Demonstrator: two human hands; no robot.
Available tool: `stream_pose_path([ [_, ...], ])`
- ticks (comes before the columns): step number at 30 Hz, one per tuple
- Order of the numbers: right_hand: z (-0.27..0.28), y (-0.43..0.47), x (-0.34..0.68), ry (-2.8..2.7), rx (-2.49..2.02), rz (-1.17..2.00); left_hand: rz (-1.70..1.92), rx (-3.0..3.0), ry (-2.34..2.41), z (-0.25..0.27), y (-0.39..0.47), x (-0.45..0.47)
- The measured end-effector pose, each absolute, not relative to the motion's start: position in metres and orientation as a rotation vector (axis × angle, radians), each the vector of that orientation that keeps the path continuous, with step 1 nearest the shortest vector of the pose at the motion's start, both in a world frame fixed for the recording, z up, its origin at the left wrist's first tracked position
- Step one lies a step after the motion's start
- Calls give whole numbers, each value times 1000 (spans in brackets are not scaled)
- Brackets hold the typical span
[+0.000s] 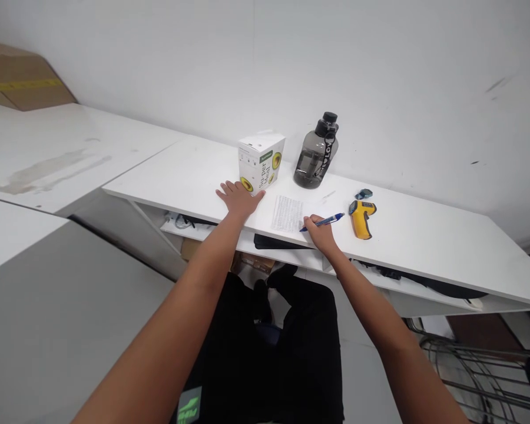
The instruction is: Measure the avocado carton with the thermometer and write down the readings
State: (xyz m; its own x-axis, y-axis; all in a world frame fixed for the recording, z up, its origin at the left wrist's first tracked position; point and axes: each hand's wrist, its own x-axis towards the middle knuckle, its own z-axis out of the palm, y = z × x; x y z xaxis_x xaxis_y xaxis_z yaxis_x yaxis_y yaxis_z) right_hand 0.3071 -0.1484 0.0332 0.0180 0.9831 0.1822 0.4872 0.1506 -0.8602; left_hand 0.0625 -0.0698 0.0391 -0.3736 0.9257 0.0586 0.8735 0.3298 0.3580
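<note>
A blue pen [329, 220] is gripped in my right hand [320, 233], its tip at the right edge of a sheet of paper [288, 213] covered in small writing. Spread fingers of my left hand [239, 200] rest on the white desk, close against the base of a white carton [261, 162] with avocado pictures and "Super Meal" on it. Whether the left fingers touch the carton I cannot tell. Behind the paper stands a grey see-through water bottle [315, 152] with a black cap. To the right of the pen lies a yellow and black infrared thermometer [361, 219].
A small dark blue-green item [364, 194] lies behind the thermometer. Under the desktop [428, 235] runs a shelf with cables [183, 221] and dark items. A taped cardboard box [22, 76] sits at the far left. A wire rack [477, 365] stands at lower right.
</note>
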Motion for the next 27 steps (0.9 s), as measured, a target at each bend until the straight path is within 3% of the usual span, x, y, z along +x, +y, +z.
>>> stream_pose_path([
  [27,40,-153,308,-1534,-1463,753,523,1654,2423,36,-67,62],
])
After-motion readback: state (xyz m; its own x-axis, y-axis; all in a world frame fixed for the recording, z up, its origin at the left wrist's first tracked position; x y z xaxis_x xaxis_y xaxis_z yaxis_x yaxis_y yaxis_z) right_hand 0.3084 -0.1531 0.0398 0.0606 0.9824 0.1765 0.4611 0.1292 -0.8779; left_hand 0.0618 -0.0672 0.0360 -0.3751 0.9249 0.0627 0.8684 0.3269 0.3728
